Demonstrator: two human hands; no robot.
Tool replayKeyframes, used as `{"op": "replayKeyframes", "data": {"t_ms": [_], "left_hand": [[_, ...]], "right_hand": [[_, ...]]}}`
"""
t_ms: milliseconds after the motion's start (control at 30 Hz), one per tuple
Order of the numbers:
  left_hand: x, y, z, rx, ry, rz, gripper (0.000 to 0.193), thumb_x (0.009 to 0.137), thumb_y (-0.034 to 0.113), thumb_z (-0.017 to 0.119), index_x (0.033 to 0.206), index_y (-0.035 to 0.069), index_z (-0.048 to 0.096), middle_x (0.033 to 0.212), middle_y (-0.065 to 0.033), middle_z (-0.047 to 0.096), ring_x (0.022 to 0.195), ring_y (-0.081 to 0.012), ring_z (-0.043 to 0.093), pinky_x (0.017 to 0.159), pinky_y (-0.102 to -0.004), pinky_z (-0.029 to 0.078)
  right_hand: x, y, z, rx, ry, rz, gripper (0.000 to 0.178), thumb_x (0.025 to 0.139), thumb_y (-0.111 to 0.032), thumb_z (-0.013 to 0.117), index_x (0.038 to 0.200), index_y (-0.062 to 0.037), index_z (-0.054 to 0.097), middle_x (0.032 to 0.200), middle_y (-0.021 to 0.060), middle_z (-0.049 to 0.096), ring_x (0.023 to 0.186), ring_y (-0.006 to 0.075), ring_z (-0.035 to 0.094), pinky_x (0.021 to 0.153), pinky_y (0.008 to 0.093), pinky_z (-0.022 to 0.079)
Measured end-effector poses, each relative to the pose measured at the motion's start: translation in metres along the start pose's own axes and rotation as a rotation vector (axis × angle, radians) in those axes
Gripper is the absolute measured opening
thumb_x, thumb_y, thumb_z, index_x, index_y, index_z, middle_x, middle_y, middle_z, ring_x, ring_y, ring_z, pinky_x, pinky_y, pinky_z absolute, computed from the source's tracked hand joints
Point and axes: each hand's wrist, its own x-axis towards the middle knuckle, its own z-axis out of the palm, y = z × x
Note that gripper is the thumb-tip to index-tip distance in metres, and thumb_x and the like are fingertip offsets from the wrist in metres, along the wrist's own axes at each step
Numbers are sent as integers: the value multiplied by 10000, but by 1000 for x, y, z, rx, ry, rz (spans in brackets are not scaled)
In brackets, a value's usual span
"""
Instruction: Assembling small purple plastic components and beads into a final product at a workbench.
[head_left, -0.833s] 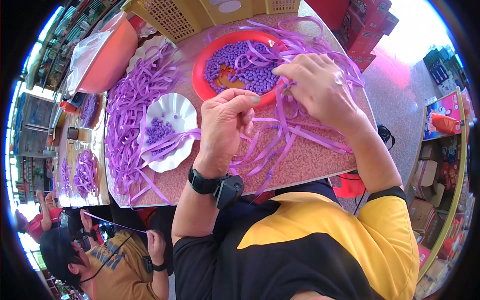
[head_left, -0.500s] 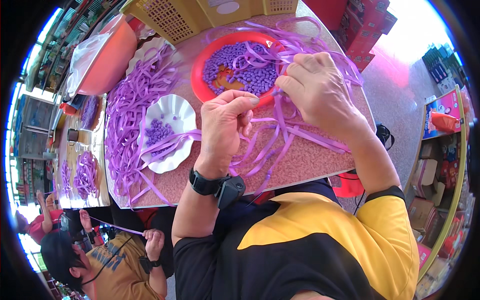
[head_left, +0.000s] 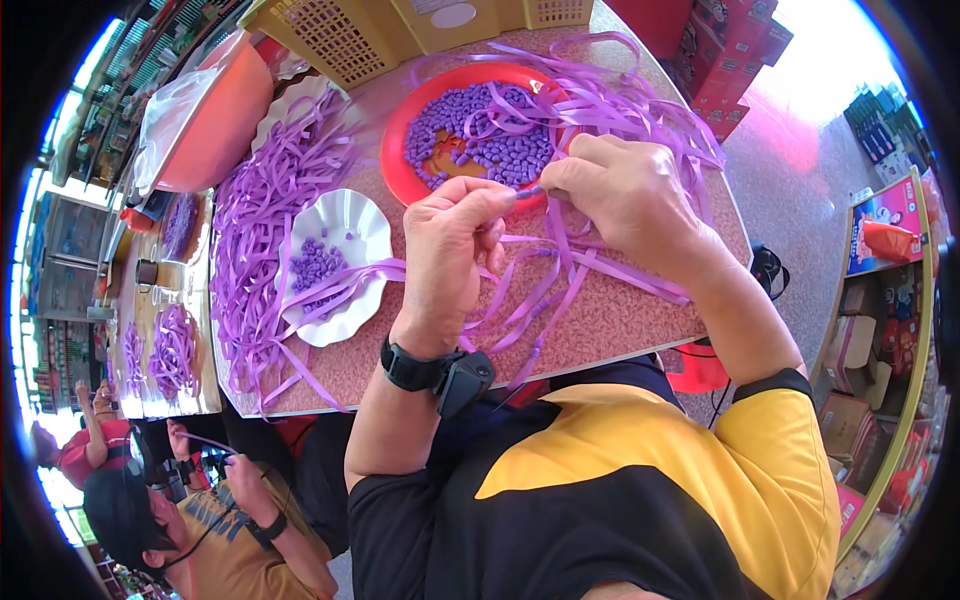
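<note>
A purple bead (head_left: 528,192) bridges left and right fingers (head_left: 568,177).

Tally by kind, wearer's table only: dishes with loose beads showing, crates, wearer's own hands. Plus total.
Bead dishes: 2 (red dish, white scalloped dish)
Crates: 1 (yellow crate, partly cut off by the view's top edge)
Wearer's own hands: 2 (left hand, right hand)
Total: 5
</note>
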Motion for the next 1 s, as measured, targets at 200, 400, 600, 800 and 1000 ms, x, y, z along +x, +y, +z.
{"op": "replayKeyframes", "data": {"t_ms": [200,400,600,800,1000], "left_hand": [[-7,3,9,52,-62,32,149,841,59,742,971,-9,713,750,-2,655,550,-36,508,461,-187,381],[-8,1,7,226,-19,104,120,829,77,757,916,-3,734,639,51,546,498,-4,377,437,-186,255],[-8,11,3,283,4,167,101,832,66,750,893,-11,727,619,55,518,491,-6,363,438,-183,250],[-1,12,-1,183,68,198,160,852,105,757,948,-20,728,652,56,536,506,2,359,431,-174,235],[1,6,-4,211,112,180,226,876,192,758,976,-10,740,690,46,593,543,-6,378,461,-187,262]], "right_hand": [[-1,-2,-4,104,-22,54,181,785,-13,673,948,-83,707,736,91,621,657,266,643,565,356,500],[-1,-1,-4,205,-54,95,150,787,23,667,920,-42,694,818,109,685,710,254,677,628,323,530],[3,4,-13,366,-104,208,134,826,78,627,924,5,680,840,77,702,765,154,686,701,262,543],[1,18,-20,368,-7,266,164,830,88,601,948,8,682,836,55,702,775,116,675,708,244,533],[2,9,-22,310,2,249,155,830,74,619,948,1,687,847,84,709,765,146,684,712,256,540]]}}
